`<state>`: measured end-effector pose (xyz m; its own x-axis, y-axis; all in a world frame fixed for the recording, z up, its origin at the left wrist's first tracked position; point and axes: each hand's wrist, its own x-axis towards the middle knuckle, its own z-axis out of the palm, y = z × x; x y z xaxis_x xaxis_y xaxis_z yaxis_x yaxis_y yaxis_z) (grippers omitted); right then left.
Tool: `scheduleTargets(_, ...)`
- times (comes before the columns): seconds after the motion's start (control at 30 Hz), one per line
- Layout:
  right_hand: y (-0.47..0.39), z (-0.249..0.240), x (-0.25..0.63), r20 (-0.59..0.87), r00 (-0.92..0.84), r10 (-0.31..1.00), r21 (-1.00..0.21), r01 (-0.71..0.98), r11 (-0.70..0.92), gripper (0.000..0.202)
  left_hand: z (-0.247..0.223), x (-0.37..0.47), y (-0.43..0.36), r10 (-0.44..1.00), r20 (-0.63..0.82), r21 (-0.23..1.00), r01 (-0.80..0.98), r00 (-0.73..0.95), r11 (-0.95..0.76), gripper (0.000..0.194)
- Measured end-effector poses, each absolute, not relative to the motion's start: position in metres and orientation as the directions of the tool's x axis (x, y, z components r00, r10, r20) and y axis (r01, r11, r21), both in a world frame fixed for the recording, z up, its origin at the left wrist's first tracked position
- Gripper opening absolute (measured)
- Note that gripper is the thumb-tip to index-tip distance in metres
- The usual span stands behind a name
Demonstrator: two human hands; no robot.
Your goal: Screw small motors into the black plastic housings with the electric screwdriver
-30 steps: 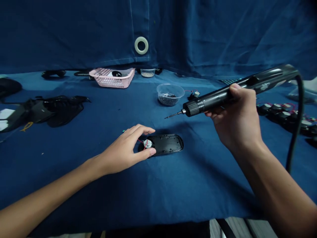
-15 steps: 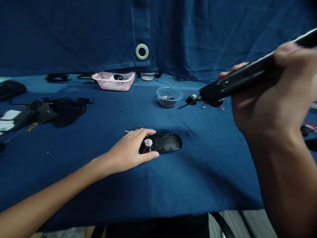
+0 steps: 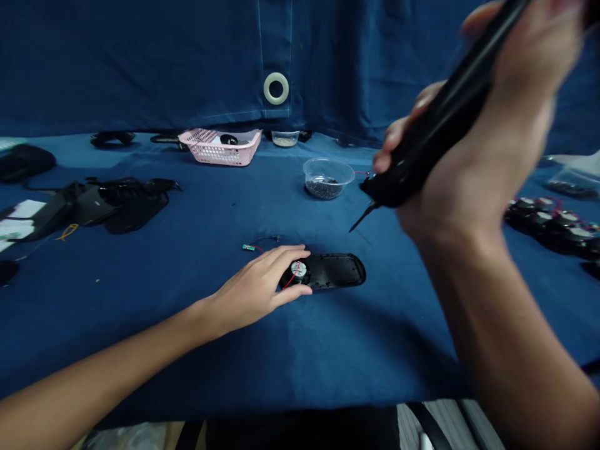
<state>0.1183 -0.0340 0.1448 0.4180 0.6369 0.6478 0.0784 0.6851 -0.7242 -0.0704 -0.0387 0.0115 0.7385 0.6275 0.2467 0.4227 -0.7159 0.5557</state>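
Observation:
My left hand (image 3: 262,281) grips the left end of a black oblong casing (image 3: 338,271) lying on the blue cloth, thumb on the near edge and fingers on the far edge. Between them sits a round silver motor (image 3: 299,269) with a red wire. A small green circuit board (image 3: 248,247) on wires lies beyond my fingers. My right hand (image 3: 482,137) is raised, wrapped round a black electric screwdriver (image 3: 435,119), its thin bit (image 3: 362,217) slanting down to the left, above and beyond the casing's right end.
A clear tub (image 3: 328,179) of small dark screws stands behind the casing. Further back are a pink basket (image 3: 225,151) and a small clear tub (image 3: 285,139). Black parts (image 3: 122,203) lie at left, motor assemblies (image 3: 557,225) at right.
The screwdriver in my right hand has tilted more steeply, and its bit now points further down. In view, my left hand and the casing sit slightly further right, as does the background.

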Motion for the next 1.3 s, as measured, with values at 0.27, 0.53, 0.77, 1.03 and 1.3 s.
scheduleTargets(0.27, -0.031, 0.095, 0.106, 0.539, 0.374, 0.755, -0.821, 0.031, 0.571, 0.02, 0.015, -0.064, -0.042, 0.688, 0.185, 0.568, 0.495, 0.701, -0.657, 0.055)
scheduleTargets(0.53, -0.038, 0.093, 0.101, 0.525, 0.4, 0.751, -0.828, 0.037, 0.559, 0.022, 0.009, -0.058, -0.037, 0.693, 0.197, 0.618, 0.461, 0.693, -0.637, 0.054)
scheduleTargets(0.77, -0.038, 0.088, 0.097, 0.559, 0.352, 0.751, -0.81, 0.04, 0.584, 0.021, 0.01, -0.061, -0.034, 0.695, 0.155, 0.633, 0.47, 0.702, -0.616, 0.056)
scheduleTargets(1.03, -0.035, 0.075, 0.089, 0.521, 0.361, 0.773, -0.826, -0.015, 0.564, 0.019, 0.012, -0.059, -0.031, 0.702, 0.133, 0.645, 0.476, 0.7, -0.597, 0.057)
scheduleTargets(1.3, -0.032, 0.062, 0.086, 0.528, 0.336, 0.78, -0.819, -0.042, 0.573, 0.017, 0.011, -0.06, -0.031, 0.703, 0.142, 0.631, 0.483, 0.697, -0.607, 0.055)
